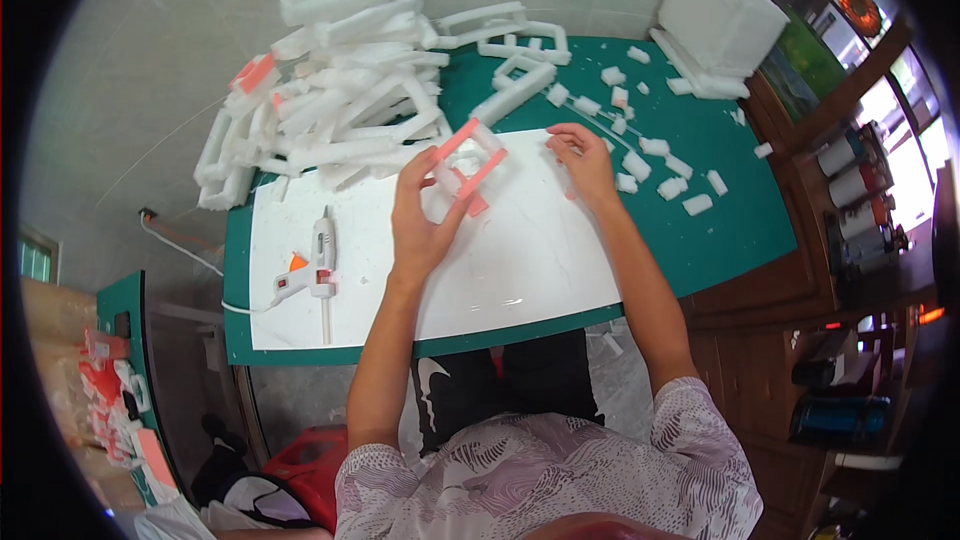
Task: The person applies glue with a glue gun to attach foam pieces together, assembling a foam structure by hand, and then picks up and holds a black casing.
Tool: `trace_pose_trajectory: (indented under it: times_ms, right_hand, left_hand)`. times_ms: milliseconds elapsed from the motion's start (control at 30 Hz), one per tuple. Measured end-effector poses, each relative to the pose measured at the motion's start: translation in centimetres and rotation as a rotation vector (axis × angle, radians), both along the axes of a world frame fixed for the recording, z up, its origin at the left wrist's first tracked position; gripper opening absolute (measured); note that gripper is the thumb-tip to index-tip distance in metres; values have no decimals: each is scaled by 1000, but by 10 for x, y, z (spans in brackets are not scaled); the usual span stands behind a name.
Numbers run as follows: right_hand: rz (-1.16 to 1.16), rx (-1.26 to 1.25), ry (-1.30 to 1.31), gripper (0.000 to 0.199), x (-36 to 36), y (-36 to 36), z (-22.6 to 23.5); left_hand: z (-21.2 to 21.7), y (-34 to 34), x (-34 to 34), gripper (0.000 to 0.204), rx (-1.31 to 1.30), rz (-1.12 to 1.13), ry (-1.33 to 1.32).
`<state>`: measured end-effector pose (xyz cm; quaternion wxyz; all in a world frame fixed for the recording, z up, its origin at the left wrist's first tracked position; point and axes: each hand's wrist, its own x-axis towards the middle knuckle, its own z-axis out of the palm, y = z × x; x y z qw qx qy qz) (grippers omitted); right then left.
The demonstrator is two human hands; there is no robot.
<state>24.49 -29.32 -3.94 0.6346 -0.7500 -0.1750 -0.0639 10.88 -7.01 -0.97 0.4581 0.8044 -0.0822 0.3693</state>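
My left hand [425, 215] is closed around a small pink-and-white foam frame [484, 172], tilted above a white board [520, 270]. To the right, my right hand [583, 162] hovers over the board's far right part, apart from the frame. Its fingers are curled together; whether something small sits between them is hidden. A small pink piece [570, 194] shows beside that hand. On the left of the board lies a white glue gun [322, 245] with an orange trigger and a glue stick in its back end.
A tall heap of white foam frames [350, 100] stands at the back left of the green table [730, 210]. Several small foam blocks [655, 147] are scattered at the right. White foam slabs [715, 25] stand at the far right corner. The glue gun's cord [190, 258] runs off left.
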Motion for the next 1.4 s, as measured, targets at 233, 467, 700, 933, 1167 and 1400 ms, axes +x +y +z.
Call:
trace_pose_trajectory:
  times_ms: [233, 467, 700, 933, 1167, 1400]
  right_hand:
    - [-105, 50, 71, 15, 6, -27, 7]
    - [58, 520, 349, 22, 4, -29, 17]
    - [254, 978, 370, 28, 17, -47, 23]
    - [358, 1017, 277, 20, 25, -76, 12]
    - [401, 978, 365, 18, 8, -47, 20]
    - [530, 996, 415, 20, -3, -43, 25]
  left_hand:
    - [-5, -12, 14, 55, -11, -56, 36]
    - [-1, -11, 2, 51, -80, 44, 114]
    - [0, -6, 2, 53, -106, 38, 116]
    - [-12, -6, 14, 53, -126, -90, 90]
    - [-10, 2, -2, 53, -139, -51, 78]
    - [-8, -5, 0, 53, -99, -48, 59]
